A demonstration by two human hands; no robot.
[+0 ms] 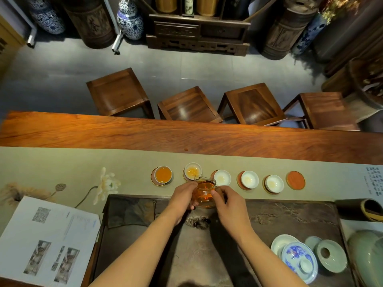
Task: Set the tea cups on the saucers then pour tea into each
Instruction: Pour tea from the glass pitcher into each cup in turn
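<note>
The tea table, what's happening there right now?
A person holds a clear glass pitcher of amber tea in both hands, left hand and right hand, tipping it into the second white cup from the left. The leftmost white cup is already full. Three more white cups sit on saucers, not yet filled. The orange saucer at the far right has no cup.
</note>
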